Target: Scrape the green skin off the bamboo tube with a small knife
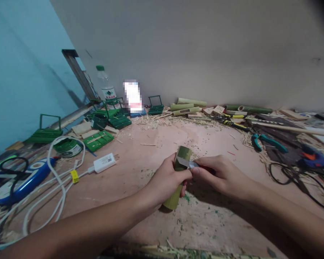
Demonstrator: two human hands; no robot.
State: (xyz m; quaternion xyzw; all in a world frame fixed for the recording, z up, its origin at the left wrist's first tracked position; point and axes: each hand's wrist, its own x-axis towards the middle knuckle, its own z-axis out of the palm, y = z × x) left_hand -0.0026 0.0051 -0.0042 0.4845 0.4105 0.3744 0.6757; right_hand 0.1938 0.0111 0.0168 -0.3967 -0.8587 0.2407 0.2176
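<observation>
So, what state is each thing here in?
Left hand, closed around bamboo piece
Right hand, closed on knife
Bamboo piece, held under the blade
Knife, blade bare
Bottle, upright, capped
Charger, unplugged, prongs bare
Cable, looped, joined to charger
Screen, lit, contents blurred
Teal-handled tool, lying down

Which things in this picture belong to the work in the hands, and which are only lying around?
In the work:
- bamboo piece, gripped by the left hand
- knife, held in the right hand

Lying around:
- white charger
- teal-handled pliers
- other bamboo tubes
- water bottle, standing
</observation>
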